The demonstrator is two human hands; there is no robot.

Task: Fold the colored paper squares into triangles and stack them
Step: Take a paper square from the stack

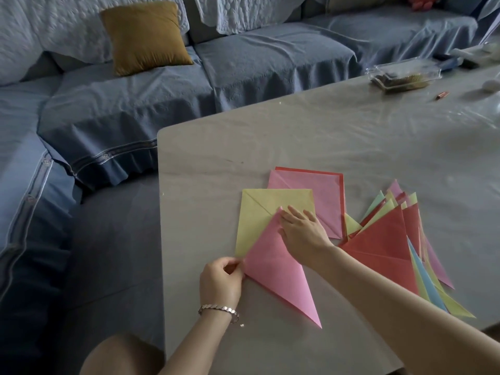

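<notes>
A pink paper folded into a triangle point(276, 269) lies on the grey table point(324, 136), partly over a yellow square point(257, 215). My left hand point(220, 280) pinches the triangle's left corner. My right hand point(303, 231) presses flat on its upper edge with fingers spread. Behind the yellow sheet lies a pink square point(322, 196) on top of a red square point(341, 190) whose edges show. To the right sits a fanned stack of folded triangles point(384, 239), red on top, with yellow, blue, green and pink tips showing.
A clear plastic box point(403, 75) and a small reddish tube point(441, 95) sit at the table's far right. A blue sofa with a mustard cushion point(144, 36) wraps the left and back. The table's left edge runs close to my left hand.
</notes>
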